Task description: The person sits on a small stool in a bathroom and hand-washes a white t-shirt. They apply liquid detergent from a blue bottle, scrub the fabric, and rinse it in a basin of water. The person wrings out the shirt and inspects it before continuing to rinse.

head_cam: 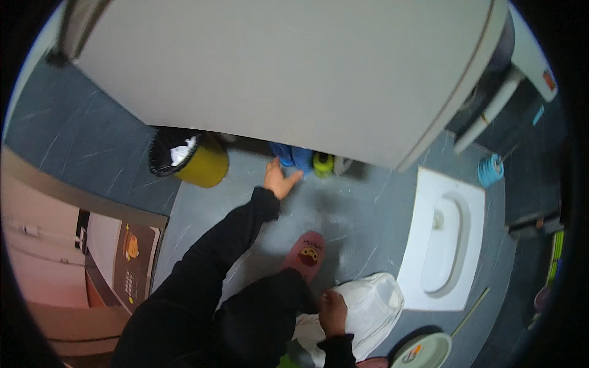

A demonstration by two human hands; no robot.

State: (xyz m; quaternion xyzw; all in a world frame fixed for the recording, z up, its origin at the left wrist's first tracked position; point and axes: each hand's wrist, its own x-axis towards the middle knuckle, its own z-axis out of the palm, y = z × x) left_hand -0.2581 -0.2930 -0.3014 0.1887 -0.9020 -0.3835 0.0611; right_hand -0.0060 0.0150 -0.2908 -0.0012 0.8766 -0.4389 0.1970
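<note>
My left hand (280, 180) reaches forward over the grey floor, with thumb and fingers spread. Its fingertips are close to a blue object (294, 155) partly hidden under the lower edge of a pale cabinet or panel (285, 69); I cannot tell whether they touch it. Beside the blue object stands a lime-green container (323, 164) with a dark top. My right hand (333, 313) has curled fingers by my black trouser leg, in front of a white cloth or bag (370, 313). Whether it grips anything is unclear.
A yellow bin (204, 161) with a black liner stands left of the blue object. On the right, a white squat toilet (444, 244) is set in the floor near a blue toilet brush (490, 170). A pale basin (425, 352) lies lower right. My pink slipper (309, 253) is below.
</note>
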